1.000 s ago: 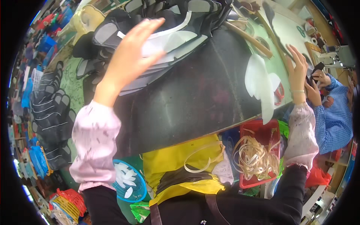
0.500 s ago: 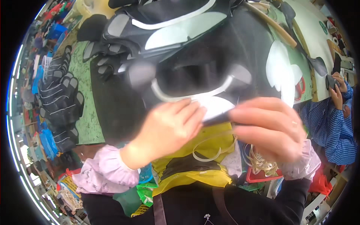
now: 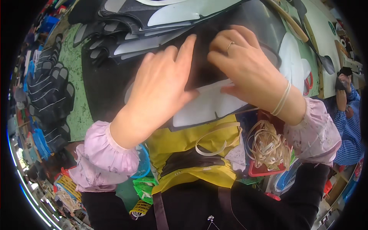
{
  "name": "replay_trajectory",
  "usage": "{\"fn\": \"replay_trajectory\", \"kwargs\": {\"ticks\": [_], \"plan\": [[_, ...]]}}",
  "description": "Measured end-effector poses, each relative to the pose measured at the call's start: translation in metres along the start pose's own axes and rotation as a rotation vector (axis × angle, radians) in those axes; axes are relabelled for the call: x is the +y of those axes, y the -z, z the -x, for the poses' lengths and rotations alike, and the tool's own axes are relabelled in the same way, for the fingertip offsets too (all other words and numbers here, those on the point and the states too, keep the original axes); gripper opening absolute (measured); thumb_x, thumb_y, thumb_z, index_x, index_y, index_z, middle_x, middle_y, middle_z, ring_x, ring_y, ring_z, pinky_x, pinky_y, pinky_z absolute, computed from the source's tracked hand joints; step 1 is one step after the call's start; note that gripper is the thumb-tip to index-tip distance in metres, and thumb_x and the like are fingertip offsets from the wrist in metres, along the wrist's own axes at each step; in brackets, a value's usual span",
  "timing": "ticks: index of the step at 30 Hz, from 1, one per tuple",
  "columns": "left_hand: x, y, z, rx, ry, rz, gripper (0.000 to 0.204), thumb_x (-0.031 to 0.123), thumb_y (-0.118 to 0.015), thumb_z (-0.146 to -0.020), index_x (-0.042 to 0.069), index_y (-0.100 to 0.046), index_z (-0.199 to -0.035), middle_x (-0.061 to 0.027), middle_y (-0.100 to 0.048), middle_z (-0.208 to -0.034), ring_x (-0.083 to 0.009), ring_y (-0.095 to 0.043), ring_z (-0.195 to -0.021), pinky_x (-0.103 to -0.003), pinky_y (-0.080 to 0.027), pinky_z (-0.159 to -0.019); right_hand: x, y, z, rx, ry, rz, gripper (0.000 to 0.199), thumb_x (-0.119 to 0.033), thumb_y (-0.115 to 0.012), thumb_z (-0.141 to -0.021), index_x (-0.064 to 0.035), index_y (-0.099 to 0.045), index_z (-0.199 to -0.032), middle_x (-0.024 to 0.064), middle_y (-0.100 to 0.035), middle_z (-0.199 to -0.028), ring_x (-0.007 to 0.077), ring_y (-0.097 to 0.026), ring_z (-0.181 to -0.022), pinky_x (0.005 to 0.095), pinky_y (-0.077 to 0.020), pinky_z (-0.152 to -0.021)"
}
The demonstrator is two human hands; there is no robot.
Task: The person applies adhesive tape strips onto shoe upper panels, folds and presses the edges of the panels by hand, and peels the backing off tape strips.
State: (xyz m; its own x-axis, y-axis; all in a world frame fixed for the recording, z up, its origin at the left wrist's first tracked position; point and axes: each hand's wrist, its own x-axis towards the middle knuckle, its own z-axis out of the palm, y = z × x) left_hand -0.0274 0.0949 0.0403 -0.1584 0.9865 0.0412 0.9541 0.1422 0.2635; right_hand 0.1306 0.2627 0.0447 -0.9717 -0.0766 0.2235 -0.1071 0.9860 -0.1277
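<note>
Both the left hand [image 3: 161, 88] and the right hand [image 3: 245, 69] lay flat, fingers spread, pressing a white-backed black cut piece [image 3: 207, 105] at the near bench [image 3: 78, 111] edge, seemingly mid-smoothing, while stacked pieces [image 3: 153, 19] waited beyond, untouched.

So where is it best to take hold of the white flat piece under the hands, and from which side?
Probably at the near edge of the white flat piece, coming from the person's side. That edge hangs free over the black sheet, while the left hand and right hand cover the far part.
</note>
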Motion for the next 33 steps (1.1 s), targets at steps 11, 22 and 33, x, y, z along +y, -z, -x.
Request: {"fn": "replay_trajectory", "kwargs": {"ticks": [11, 22, 33], "plan": [[0.007, -0.022, 0.021, 0.232, -0.331, 0.013, 0.025, 0.009, -0.070, -0.069, 0.006, -0.073, -0.093, -0.0063, -0.069, -0.100, -0.0265, -0.067, -0.089, -0.037, -0.054, -0.074, -0.019, -0.011, 0.041, 0.156, -0.017, -0.048, 0.032, -0.012, -0.067, -0.068, -0.0055, -0.077, -0.098, 0.0041, -0.064, -0.094, 0.0231, -0.062, -0.091, 0.0379, -0.0500, -0.094], [-0.026, 0.014, 0.043, 0.117, -0.084, -0.119, 0.073, 0.004, -0.075, -0.068, 0.010, -0.063, -0.140, -0.0121, -0.059, -0.138, -0.0351, -0.054, -0.132, -0.049, -0.038, -0.116, -0.089, 0.016, 0.049, -0.186, -0.217, 0.014, 0.045, -0.018, -0.069, -0.075, 0.0083, -0.072, -0.112, 0.0145, -0.067, -0.105, 0.0218, -0.064, -0.100, 0.0465, -0.0368, -0.120], [-0.044, -0.013, 0.050, 0.283, 0.237, 0.336, 0.092, 0.001, -0.083, -0.077, 0.010, -0.041, -0.159, -0.0109, -0.056, -0.138, -0.0135, -0.061, -0.078, -0.027, -0.049, -0.071, -0.078, -0.036, 0.014, 0.191, -0.480, -0.579, 0.027, -0.005, -0.066, -0.082, -0.0028, -0.075, -0.107, 0.0076, -0.068, -0.106, 0.0259, -0.065, -0.094, 0.0408, -0.0433, -0.087]]}}
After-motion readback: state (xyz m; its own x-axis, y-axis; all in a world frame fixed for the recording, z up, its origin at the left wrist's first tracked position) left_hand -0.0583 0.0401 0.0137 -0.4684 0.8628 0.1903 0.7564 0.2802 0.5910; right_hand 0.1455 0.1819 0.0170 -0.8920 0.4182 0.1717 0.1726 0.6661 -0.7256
